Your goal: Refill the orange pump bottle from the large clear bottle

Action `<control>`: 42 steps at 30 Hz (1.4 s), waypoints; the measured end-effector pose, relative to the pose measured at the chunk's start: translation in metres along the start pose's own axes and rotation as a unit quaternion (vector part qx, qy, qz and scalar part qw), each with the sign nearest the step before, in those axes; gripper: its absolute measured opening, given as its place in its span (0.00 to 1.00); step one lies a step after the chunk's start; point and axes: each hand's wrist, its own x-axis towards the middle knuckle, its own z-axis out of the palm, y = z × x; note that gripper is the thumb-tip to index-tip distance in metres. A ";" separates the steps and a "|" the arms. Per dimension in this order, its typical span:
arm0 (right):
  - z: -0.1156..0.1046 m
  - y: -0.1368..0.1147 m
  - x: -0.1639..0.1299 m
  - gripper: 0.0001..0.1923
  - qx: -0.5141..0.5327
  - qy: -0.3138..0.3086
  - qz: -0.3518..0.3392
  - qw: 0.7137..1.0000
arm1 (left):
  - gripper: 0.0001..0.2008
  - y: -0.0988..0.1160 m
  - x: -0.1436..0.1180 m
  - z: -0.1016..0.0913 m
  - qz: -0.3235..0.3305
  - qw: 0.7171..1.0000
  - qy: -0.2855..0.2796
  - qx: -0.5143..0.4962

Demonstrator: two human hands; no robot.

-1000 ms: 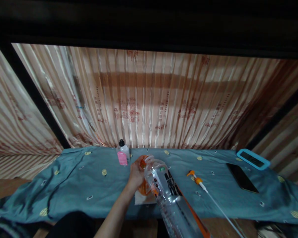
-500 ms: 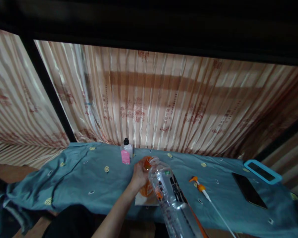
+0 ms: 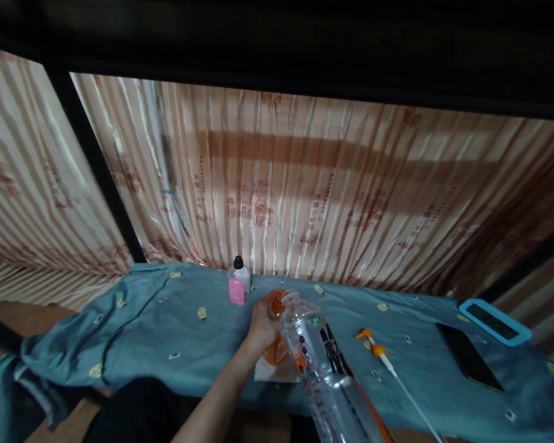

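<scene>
- Our left hand point(image 3: 261, 323) closes around the orange bottle point(image 3: 277, 354), gripping near its neck, upright on a white paper point(image 3: 268, 371).
- Our right hand is out of view; we cannot tell its grip.
- The clear bottle point(image 3: 321, 363) tilts just right of the grip, its long axis rising from lower right, mouth at the orange neck.
- Since a second ago, everything has shifted slightly rightward; the grip is unchanged.
- The pump tube point(image 3: 388, 363) lies on the blue cloth point(image 3: 166, 326).
</scene>
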 end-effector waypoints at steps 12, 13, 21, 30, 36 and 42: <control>0.004 0.079 0.087 0.24 0.028 0.050 0.026 0.998 | 0.11 0.010 0.000 -0.001 -0.008 0.999 -0.004 -0.030; 0.003 0.081 0.087 0.24 0.029 0.050 0.026 0.998 | 0.12 0.011 0.000 -0.001 -0.010 0.999 -0.006 -0.036; -0.003 0.069 0.076 0.19 0.035 0.040 0.028 0.998 | 0.12 0.007 0.001 -0.001 -0.009 1.000 -0.005 -0.028; 0.007 0.061 0.071 0.18 0.016 0.030 0.015 0.999 | 0.14 0.008 0.002 -0.002 -0.014 1.000 0.001 -0.020; 0.009 0.054 0.061 0.13 -0.016 0.033 0.013 0.999 | 0.14 0.012 0.002 -0.001 -0.013 0.999 0.002 -0.034; 0.015 0.043 0.061 0.15 -0.020 0.045 0.013 0.999 | 0.14 0.007 0.003 -0.001 -0.012 1.000 0.001 -0.023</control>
